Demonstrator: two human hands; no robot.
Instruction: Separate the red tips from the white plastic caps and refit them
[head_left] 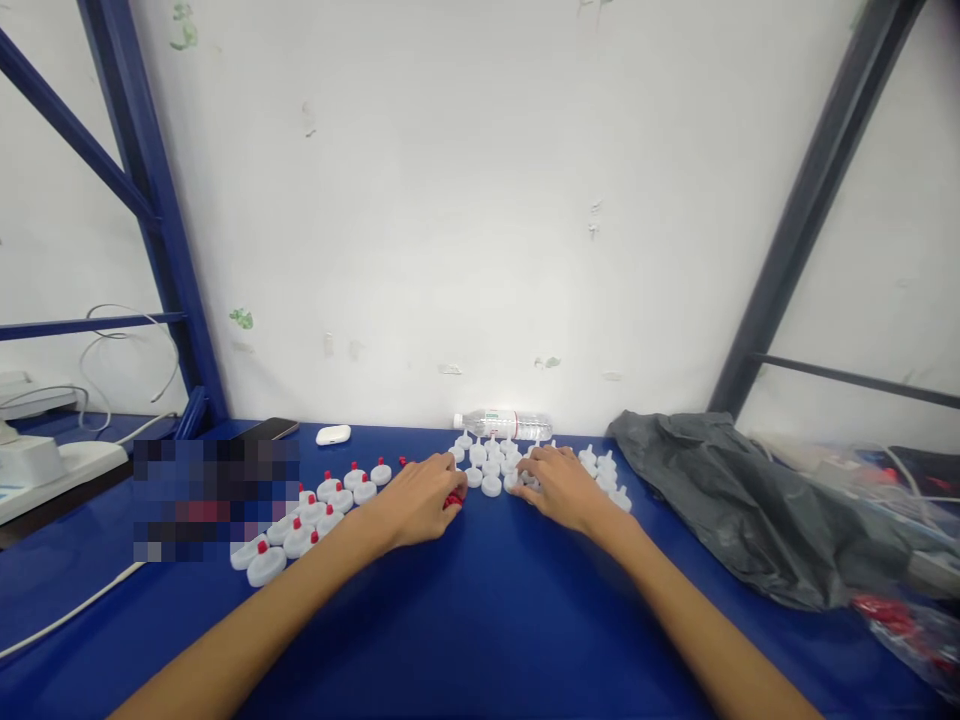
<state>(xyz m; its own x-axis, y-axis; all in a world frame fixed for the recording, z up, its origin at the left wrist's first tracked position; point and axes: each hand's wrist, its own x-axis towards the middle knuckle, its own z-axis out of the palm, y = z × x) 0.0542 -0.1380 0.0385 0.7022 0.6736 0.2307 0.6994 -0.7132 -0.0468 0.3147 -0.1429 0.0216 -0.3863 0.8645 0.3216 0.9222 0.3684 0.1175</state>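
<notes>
The only print I can find is on the bottle (534,427), which lies on its side along the back of the tabletop (480,610). Its one label (501,424) shows green and red, but I can't make out the lettering.

I count eleven red-tipped caps (381,472) with their tips showing, grouped left of my left hand (424,500). A pixelated patch (214,500) cuts across that group, and at least one more white rim shows at its edge, so my count may run short. The plain caps (491,485) stand with their narrow spouts up, in front of the bottle and around my right hand (562,485). I make it well over a dozen; my hand covers some, so I have no exact number.

My left hand is bent over loose red tips (454,499), also too covered to count. I can't tell whether its fingers are clamped on one. My right hand reaches over the plain caps, fingers curled and a little apart; I can't tell whether they grip any.

Farther out I count one phone (270,430), one white case (333,435) beside it, one grey bag (720,510) crumpled on the right, and a clear bag (911,630) with red pieces inside.
</notes>
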